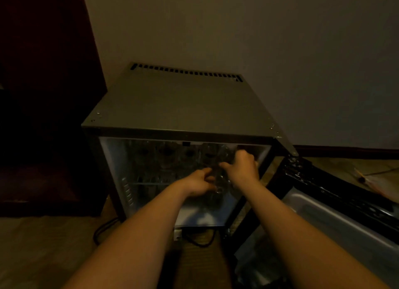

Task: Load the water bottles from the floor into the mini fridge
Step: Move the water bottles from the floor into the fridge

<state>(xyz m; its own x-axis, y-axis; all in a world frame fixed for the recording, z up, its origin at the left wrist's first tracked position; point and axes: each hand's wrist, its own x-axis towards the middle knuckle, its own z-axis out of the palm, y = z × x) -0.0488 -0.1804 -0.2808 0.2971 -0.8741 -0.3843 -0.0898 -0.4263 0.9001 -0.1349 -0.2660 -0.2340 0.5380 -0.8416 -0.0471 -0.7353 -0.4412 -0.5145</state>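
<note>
A: Nearest the camera: two bare forearms (149,234) reaching away into the scene. Hands?

B: The left hand (197,185) and right hand (243,167) are both curled round one clear plastic water bottle (218,181). It's held between them in the mouth of the open grey metal mini fridge (172,103), right of the thin wire shelf (149,183).

A: Step?

B: Looks like mid-placement. Dim clear bottles (166,157) already stand far back on the upper level. The floor stock is out of view, so progress is unclear.

A: Next move?

B: Probably ease it upright into the right-hand gap, then let go without knocking its neighbours.

A: Materials?

B: The bottle is thin and glossy, likely slippery and dentable. The fridge top is flat matte sheet with a slotted vent row at its far edge, and the liner is pale and smooth. The black-rimmed door (323,202) is swung right, showing moulded pale plastic inside. A black cable (200,242) loops on the near floor.
</note>
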